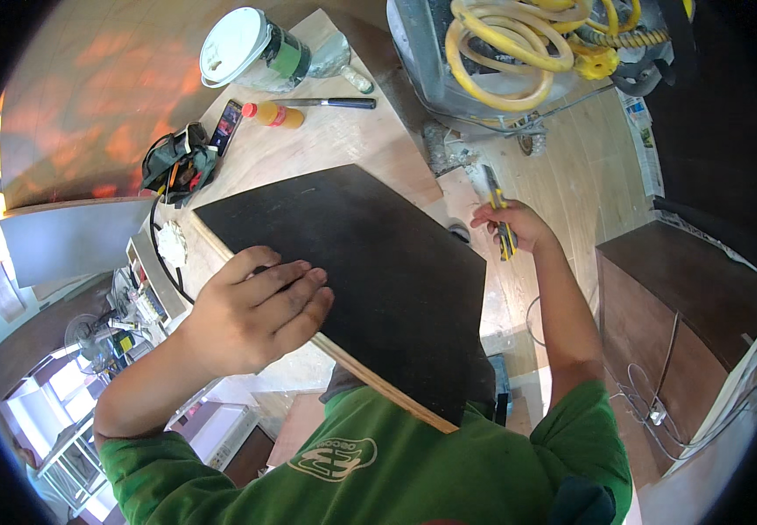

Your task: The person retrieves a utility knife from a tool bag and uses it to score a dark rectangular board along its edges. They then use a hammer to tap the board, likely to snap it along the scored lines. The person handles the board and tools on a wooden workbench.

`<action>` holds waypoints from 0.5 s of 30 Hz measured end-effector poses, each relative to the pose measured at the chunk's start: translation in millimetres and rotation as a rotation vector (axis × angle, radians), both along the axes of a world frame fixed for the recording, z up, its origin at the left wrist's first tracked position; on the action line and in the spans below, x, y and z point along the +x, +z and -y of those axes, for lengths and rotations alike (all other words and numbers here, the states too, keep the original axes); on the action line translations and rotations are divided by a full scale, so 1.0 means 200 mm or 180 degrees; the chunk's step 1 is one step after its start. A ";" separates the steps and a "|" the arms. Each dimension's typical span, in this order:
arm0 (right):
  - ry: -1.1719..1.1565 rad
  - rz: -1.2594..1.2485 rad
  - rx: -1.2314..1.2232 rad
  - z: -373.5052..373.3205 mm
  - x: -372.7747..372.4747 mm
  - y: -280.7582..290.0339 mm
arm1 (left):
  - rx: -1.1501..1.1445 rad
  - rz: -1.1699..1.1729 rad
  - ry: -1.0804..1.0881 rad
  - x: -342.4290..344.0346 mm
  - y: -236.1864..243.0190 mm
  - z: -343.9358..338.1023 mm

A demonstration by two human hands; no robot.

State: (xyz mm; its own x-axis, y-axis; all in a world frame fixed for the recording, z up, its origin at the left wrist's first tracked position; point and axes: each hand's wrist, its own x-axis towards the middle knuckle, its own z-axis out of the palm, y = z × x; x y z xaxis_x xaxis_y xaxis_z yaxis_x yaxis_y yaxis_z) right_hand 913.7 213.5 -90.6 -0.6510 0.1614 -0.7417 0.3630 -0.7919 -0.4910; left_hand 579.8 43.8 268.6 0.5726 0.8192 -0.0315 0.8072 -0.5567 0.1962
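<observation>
Black-faced board (370, 271), and it's right up front: slanted between the green shirt (370, 472) and the pale worktop (387, 144), its far-left corner over that surface. On the left side, the left hand (265, 306) grips the long pale edge, four fingers side by side, bent over onto the dark face; the thumb is hidden, so I can't tell how it presses. Over on the right, the right hand (518, 227) has the yellow-and-grey utility knife (507, 242) pinched between thumb and fingers, clear of the board's right side. Whether any blade is out, I can't tell.

Good handling here, I'd judge, means a firm left grip and the panel's weight well supported, so it can't swing. Keep the knife wide of the left fingers, its tip away from shirt and forearm. A bare point could easily score that dark face, too!
</observation>
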 end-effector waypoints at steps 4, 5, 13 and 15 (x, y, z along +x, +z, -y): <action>0.0880 0.0279 0.0300 -0.06 -0.14 0.04 | 0.0221 0.0023 -0.0224 0.05 -0.09 -0.06; 0.0996 0.0310 0.0298 -0.07 -0.15 0.04 | 0.0284 0.0026 -0.0271 0.05 -0.11 -0.07; 0.1164 0.0766 0.0767 -0.14 -0.10 -0.04 | 0.0682 0.0053 -0.0302 0.00 -0.24 -0.05; 0.0941 0.0870 0.0772 -0.16 -0.08 -0.02 | 0.0699 0.0044 -0.0231 -0.07 -0.30 -0.02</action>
